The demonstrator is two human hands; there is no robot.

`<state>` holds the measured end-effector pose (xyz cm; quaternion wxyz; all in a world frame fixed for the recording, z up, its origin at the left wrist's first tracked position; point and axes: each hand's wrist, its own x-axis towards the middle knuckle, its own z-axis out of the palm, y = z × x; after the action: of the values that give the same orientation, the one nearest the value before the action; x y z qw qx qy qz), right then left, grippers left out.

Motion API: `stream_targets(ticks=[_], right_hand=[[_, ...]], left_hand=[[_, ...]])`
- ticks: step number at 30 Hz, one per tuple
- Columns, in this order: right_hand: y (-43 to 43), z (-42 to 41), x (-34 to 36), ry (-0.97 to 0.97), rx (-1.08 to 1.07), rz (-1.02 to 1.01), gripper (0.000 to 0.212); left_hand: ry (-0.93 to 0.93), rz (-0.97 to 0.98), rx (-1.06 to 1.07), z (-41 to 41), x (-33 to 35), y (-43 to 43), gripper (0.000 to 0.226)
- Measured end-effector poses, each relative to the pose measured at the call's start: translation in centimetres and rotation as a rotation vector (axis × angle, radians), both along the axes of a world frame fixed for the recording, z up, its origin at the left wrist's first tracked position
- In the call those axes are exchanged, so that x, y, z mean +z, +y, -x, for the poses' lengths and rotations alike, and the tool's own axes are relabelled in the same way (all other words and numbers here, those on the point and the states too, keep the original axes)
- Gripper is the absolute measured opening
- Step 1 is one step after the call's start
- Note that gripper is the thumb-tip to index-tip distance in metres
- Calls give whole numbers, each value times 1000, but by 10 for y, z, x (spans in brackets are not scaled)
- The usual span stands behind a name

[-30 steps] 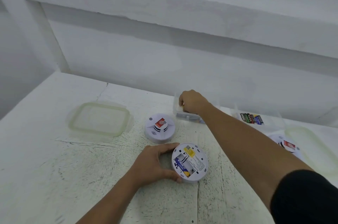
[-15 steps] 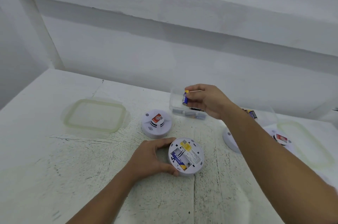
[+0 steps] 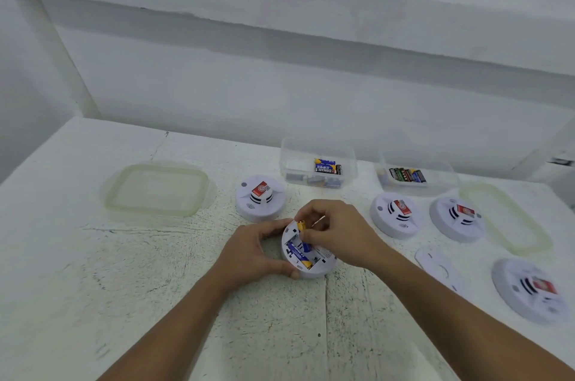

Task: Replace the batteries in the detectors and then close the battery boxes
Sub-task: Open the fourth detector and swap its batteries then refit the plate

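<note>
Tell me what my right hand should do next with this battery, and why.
Probably press the battery your right hand pinches down into the bay beside the seated battery: its yellow end sits raised, while your left hand steadies the open detector.

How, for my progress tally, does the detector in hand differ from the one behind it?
The held detector lies back up, battery box open, blue battery seated; the rear detector sits face up, red sticker showing. Left hand grips the held detector, right hand pinches a second battery over it; the rear detector is untouched. Both are round, white.
</note>
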<state>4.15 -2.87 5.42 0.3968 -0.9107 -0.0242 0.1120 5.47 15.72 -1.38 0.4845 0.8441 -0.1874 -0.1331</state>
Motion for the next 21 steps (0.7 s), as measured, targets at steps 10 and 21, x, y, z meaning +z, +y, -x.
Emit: stream_targets(ticks=[10, 21], right_hand=[[-3, 2, -10, -107, 170, 265, 22], [-15, 5, -27, 12, 162, -68, 13]], left_hand=[[9, 15, 10, 0, -5, 0, 81], [5, 28, -6, 1, -4, 0, 75]])
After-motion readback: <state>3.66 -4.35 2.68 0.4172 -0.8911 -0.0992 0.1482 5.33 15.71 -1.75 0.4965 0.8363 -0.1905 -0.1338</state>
